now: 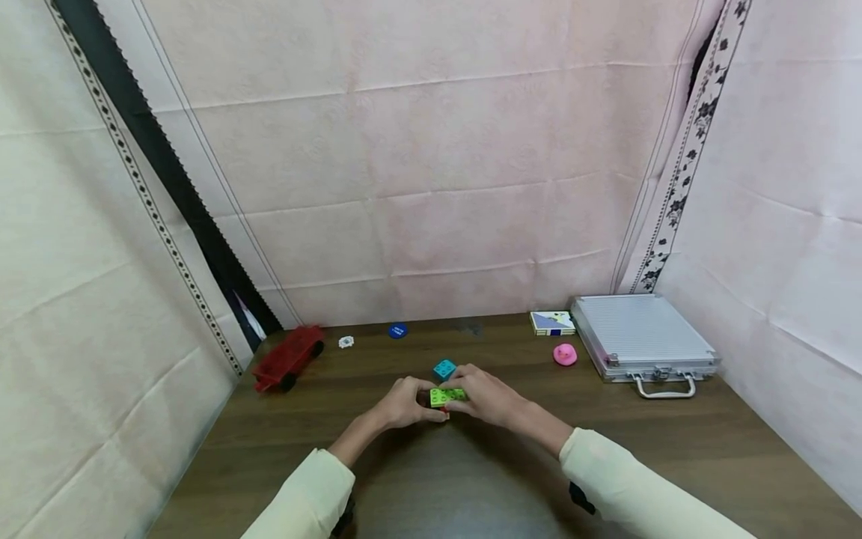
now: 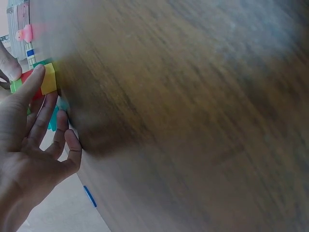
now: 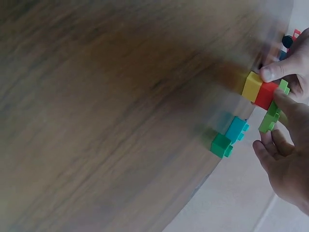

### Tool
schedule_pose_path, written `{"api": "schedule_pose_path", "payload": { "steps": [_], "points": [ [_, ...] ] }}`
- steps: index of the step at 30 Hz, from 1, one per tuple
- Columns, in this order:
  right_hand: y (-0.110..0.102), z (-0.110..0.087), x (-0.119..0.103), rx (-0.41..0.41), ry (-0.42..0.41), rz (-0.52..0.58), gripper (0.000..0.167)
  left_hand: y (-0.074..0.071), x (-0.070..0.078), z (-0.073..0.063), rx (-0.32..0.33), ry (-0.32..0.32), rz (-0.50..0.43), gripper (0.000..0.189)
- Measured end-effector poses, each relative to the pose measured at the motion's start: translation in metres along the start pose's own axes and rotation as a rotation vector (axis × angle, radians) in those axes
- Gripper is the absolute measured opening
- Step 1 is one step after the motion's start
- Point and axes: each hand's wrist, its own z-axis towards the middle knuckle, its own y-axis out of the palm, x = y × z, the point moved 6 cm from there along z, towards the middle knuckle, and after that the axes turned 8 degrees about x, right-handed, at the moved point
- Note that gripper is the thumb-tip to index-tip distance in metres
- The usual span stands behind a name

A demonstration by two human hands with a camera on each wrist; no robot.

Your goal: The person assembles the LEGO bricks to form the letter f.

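My left hand [image 1: 402, 404] pinches a small stack of toy bricks, a yellow brick [image 3: 251, 87] at the bottom and a red brick [image 3: 265, 95] above it. On top of the red one sits a lime green brick [image 1: 439, 397], longer than the others, which my right hand [image 1: 486, 395] holds between thumb and fingers. Whether it is fully pressed down I cannot tell. Just beyond the hands stands a second stack, a teal brick [image 3: 236, 129] on a green brick [image 3: 220, 146]; neither hand plainly touches it.
A red toy car [image 1: 289, 359] stands at the table's left edge. Along the back lie a white piece [image 1: 346, 342], a blue disc [image 1: 398, 330] and a small flat box [image 1: 553, 323]. To the right are a pink rubber duck [image 1: 565, 355] and a silver case [image 1: 646, 333].
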Motion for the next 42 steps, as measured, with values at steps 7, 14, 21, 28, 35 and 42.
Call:
{"api": "schedule_pose_path", "payload": {
  "steps": [7, 14, 21, 28, 35, 42],
  "points": [
    [0.003, 0.002, 0.000, -0.007, 0.004, 0.006, 0.035, -0.002, -0.003, -0.002, 0.002, -0.008, -0.007, 0.026],
    [-0.003, 0.002, 0.002, -0.022, -0.002, 0.085, 0.039, 0.002, -0.007, -0.004, -0.007, -0.009, -0.019, 0.028],
    [-0.021, 0.005, 0.019, 0.026, 0.027, 0.143, 0.040, -0.001, -0.005, -0.003, -0.006, -0.017, -0.008, 0.030],
    [-0.020, 0.000, 0.047, 0.031, 0.081, 0.204, 0.039, 0.000, -0.003, -0.003, -0.012, -0.024, -0.009, 0.030],
    [-0.013, -0.003, 0.066, 0.047, 0.085, 0.198, 0.041, 0.002, -0.002, -0.001, -0.009, -0.020, -0.002, 0.031],
    [0.001, -0.004, 0.078, -0.014, 0.128, 0.202, 0.039, 0.002, -0.002, 0.000, 0.004, -0.026, -0.002, 0.031]
  ]
}}
